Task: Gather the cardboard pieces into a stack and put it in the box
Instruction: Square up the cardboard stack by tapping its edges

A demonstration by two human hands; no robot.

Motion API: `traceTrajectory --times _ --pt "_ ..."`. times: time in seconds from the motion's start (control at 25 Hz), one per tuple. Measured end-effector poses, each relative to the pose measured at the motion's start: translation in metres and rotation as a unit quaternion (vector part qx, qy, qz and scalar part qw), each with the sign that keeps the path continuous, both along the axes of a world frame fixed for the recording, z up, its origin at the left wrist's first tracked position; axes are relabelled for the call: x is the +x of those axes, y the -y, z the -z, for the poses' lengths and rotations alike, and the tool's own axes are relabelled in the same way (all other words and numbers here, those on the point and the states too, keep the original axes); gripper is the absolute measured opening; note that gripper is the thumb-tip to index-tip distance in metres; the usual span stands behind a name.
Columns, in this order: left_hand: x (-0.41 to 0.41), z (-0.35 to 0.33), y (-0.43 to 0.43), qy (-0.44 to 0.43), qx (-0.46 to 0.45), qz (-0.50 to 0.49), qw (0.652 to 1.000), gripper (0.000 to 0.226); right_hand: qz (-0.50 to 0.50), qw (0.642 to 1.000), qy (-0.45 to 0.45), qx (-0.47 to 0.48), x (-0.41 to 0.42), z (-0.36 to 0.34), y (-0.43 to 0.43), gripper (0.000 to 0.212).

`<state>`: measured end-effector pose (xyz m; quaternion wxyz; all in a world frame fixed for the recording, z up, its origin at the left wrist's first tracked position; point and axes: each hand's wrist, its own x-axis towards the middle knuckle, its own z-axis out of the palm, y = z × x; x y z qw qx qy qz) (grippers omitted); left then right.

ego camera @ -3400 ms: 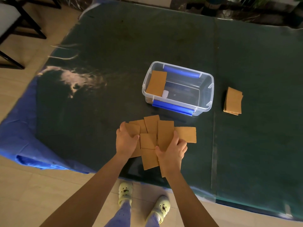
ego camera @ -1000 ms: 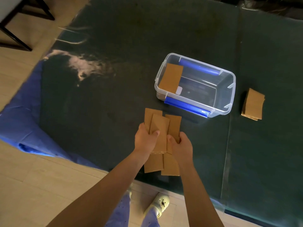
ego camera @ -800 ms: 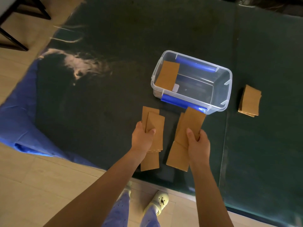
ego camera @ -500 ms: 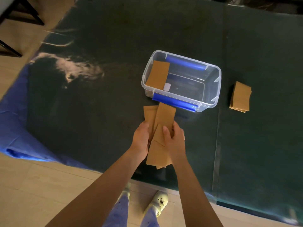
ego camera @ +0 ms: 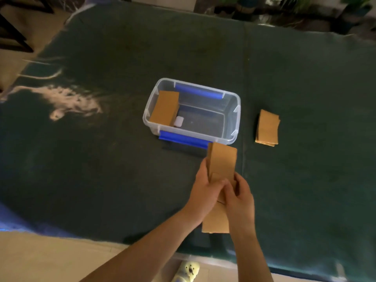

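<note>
Hands at lower centre of frame, forearms entering from bottom edge. Left hand [ego camera: 203, 190] and right hand [ego camera: 240, 198] pressed together, both clasping gathered cardboard stack [ego camera: 221, 161], upper end angled toward clear box [ego camera: 234, 127] at frame centre. One cardboard piece [ego camera: 165, 107] leaning inside box; second pile [ego camera: 267, 127] right of box.

I see both hands closed around a gathered cardboard stack [ego camera: 222, 161]; my left hand [ego camera: 203, 192] grips its left edge, my right hand [ego camera: 240, 198] its right; the stack's far end nearly reaches the clear box [ego camera: 234, 110]; one piece [ego camera: 164, 108] leans inside the box's left end; another pile [ego camera: 267, 128] lies right of it on the dark green surface [ego camera: 101, 159].
</note>
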<state>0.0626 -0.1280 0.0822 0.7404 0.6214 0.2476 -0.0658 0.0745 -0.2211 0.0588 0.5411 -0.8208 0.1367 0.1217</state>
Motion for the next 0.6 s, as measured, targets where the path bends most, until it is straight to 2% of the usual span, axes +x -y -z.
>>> traceTrajectory --times 0.12,0.24,0.44,0.6 --pt "0.035 -0.005 0.045 0.019 0.023 0.061 0.998 0.059 0.062 0.998 0.019 -0.024 0.026 -0.012 0.043 0.035" --pt "0.095 -0.006 0.081 -0.006 0.036 0.069 0.997 0.057 0.092 0.994 0.035 -0.052 0.078 -0.02 0.074 0.04" --pt "0.205 0.001 0.103 -0.035 0.062 0.059 0.996 0.058 0.037 0.996 0.044 -0.072 0.185 -0.014 0.1 0.044" --pt "0.251 0.022 0.101 -0.036 0.185 0.058 0.98 0.048 0.02 0.997 0.047 -0.066 0.229 0.008 0.095 0.042"
